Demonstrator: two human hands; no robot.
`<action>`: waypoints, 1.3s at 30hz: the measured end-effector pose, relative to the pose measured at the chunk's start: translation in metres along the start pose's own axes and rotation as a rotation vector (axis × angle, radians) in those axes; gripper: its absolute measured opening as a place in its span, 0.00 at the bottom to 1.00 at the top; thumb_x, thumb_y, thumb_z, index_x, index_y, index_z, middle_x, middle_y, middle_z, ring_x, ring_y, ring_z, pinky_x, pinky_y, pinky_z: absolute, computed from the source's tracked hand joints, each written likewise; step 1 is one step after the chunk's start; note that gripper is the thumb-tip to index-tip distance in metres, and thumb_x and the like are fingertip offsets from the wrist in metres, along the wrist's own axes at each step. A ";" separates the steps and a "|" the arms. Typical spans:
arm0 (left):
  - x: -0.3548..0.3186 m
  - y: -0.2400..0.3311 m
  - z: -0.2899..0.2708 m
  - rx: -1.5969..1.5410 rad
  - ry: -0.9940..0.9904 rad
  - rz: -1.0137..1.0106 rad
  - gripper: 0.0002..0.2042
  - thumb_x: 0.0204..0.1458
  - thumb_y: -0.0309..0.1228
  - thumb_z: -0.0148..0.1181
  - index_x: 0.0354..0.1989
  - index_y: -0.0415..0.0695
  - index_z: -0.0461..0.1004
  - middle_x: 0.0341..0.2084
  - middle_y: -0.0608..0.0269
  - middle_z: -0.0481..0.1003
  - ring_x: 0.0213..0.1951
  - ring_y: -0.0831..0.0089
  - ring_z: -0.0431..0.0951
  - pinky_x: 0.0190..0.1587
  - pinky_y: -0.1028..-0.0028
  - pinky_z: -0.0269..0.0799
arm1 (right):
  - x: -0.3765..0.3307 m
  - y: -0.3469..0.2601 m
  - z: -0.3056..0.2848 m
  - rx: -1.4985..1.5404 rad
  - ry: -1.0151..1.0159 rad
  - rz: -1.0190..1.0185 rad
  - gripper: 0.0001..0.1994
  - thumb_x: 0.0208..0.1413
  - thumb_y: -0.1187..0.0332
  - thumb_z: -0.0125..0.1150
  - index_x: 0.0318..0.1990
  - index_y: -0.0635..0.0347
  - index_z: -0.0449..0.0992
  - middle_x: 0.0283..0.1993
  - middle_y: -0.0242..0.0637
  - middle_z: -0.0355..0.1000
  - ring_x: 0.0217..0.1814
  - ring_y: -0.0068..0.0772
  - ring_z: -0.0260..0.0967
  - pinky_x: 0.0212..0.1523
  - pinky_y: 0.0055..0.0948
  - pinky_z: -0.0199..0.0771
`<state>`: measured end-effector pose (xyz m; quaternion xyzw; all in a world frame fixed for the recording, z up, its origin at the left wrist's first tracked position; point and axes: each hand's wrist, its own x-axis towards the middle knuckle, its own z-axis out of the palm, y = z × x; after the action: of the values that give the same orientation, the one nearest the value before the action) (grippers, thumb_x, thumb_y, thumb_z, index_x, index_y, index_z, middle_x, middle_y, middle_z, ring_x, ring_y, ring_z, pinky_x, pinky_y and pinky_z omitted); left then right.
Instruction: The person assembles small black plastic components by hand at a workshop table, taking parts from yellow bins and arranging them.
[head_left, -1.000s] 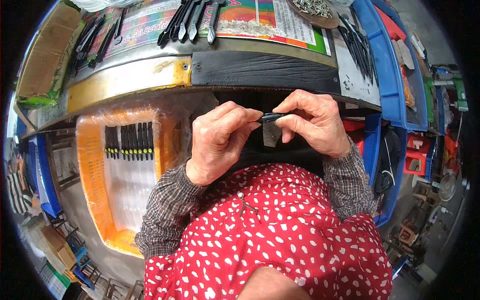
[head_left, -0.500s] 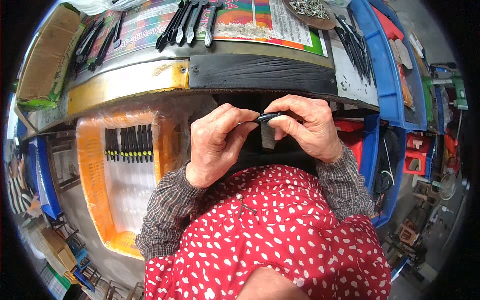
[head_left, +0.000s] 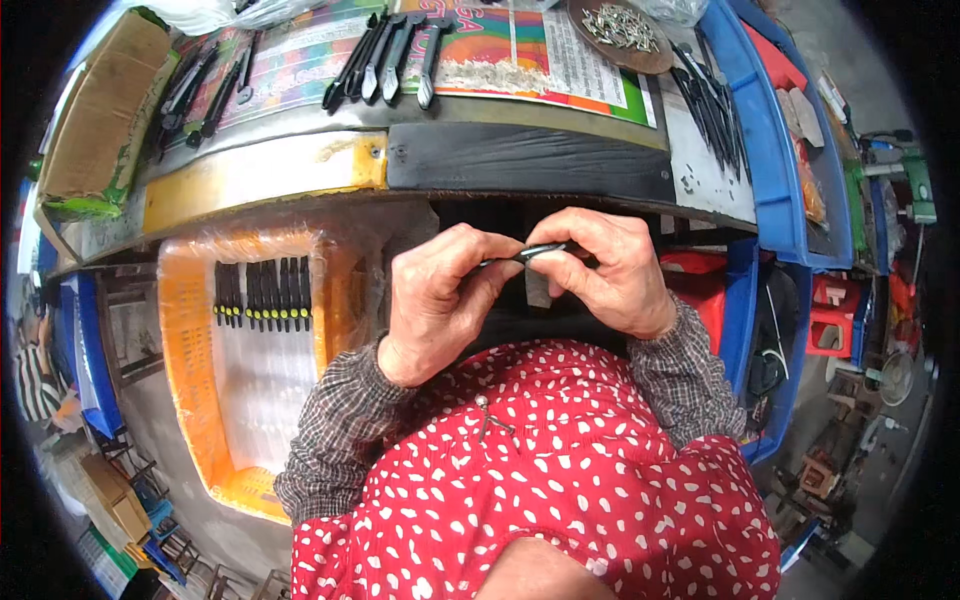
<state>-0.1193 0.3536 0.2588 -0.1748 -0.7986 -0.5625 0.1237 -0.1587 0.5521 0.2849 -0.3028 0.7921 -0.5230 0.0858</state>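
A slender black piece (head_left: 541, 250) with a glossy edge is pinched in front of me, just below the bench's near edge. My left hand (head_left: 440, 295) is closed on its left end between thumb and fingertips. On the other end my right hand (head_left: 610, 265) is closed too, thumb below and index finger above. Much of the piece is hidden by the fingers, so its kind cannot be made out. Beyond the hands, several long black tools with silvery ends (head_left: 388, 75) lie side by side on the bench.
A round brown dish (head_left: 655, 62) carries small metal pins (head_left: 620, 25). More dark slim parts (head_left: 708, 115) lie beside a blue bin (head_left: 775, 170) at the right. At the left stand an open cardboard box (head_left: 105, 110) and, lower, an orange basket (head_left: 185, 370) holding a row of black tools (head_left: 290, 290).
The view has shifted slightly, so the bench sits a little lower and farther right. Both hands keep their pinch on the black piece, which tilts slightly more, right end up.
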 end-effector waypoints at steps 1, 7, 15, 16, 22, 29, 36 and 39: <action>-0.001 0.001 0.001 -0.027 -0.005 -0.018 0.08 0.46 0.17 0.65 0.35 0.39 0.78 0.25 0.58 0.77 0.27 0.68 0.78 0.29 0.74 0.71 | -0.001 -0.001 -0.001 -0.032 0.009 -0.022 0.05 0.56 0.77 0.61 0.37 0.71 0.76 0.32 0.38 0.75 0.24 0.21 0.74 0.23 0.19 0.74; 0.004 0.005 -0.012 -0.006 -0.042 0.055 0.09 0.45 0.18 0.67 0.36 0.40 0.78 0.26 0.60 0.77 0.25 0.70 0.76 0.28 0.74 0.69 | -0.003 -0.010 0.009 0.102 0.088 0.026 0.05 0.55 0.75 0.64 0.36 0.68 0.77 0.28 0.36 0.74 0.20 0.20 0.71 0.21 0.21 0.70; 0.017 0.014 -0.033 0.575 0.060 0.414 0.13 0.39 0.25 0.62 0.37 0.44 0.78 0.31 0.65 0.73 0.34 0.67 0.74 0.37 0.68 0.69 | 0.010 -0.020 0.007 0.080 0.132 -0.019 0.08 0.54 0.75 0.67 0.40 0.68 0.77 0.30 0.35 0.75 0.22 0.18 0.71 0.23 0.19 0.72; 0.018 0.014 -0.037 0.607 0.059 0.437 0.14 0.38 0.25 0.60 0.37 0.44 0.78 0.32 0.65 0.73 0.36 0.67 0.74 0.38 0.67 0.69 | 0.013 -0.022 0.006 0.082 0.134 -0.028 0.08 0.54 0.75 0.67 0.40 0.68 0.77 0.30 0.35 0.75 0.22 0.18 0.71 0.23 0.19 0.72; 0.053 0.008 -0.082 0.827 0.181 0.490 0.13 0.35 0.22 0.60 0.33 0.48 0.78 0.31 0.65 0.73 0.34 0.64 0.72 0.37 0.66 0.67 | 0.025 -0.019 -0.009 0.192 0.213 0.018 0.10 0.58 0.75 0.63 0.46 0.68 0.75 0.32 0.32 0.73 0.26 0.15 0.70 0.25 0.16 0.72; 0.099 -0.010 -0.111 0.909 0.019 0.529 0.12 0.42 0.18 0.60 0.36 0.45 0.77 0.32 0.62 0.72 0.30 0.67 0.75 0.30 0.68 0.70 | 0.029 -0.015 -0.015 0.151 0.229 0.024 0.08 0.58 0.74 0.63 0.43 0.69 0.76 0.34 0.35 0.75 0.25 0.16 0.70 0.24 0.17 0.72; 0.129 -0.023 -0.105 0.960 -0.290 0.545 0.14 0.46 0.24 0.55 0.44 0.42 0.71 0.43 0.57 0.70 0.39 0.59 0.77 0.40 0.65 0.75 | 0.034 -0.020 -0.013 0.140 0.203 0.058 0.05 0.58 0.77 0.59 0.39 0.69 0.77 0.29 0.34 0.74 0.22 0.17 0.69 0.23 0.17 0.70; 0.136 -0.027 -0.103 0.957 -0.344 0.516 0.15 0.47 0.25 0.54 0.45 0.42 0.71 0.43 0.57 0.71 0.39 0.58 0.76 0.42 0.64 0.74 | 0.032 -0.020 -0.013 0.104 0.206 0.086 0.04 0.58 0.77 0.59 0.39 0.69 0.77 0.28 0.34 0.74 0.22 0.17 0.68 0.22 0.17 0.69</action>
<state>-0.2538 0.2672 0.3242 -0.3778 -0.9046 -0.0533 0.1904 -0.1826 0.5384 0.3142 -0.2085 0.7807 -0.5876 0.0418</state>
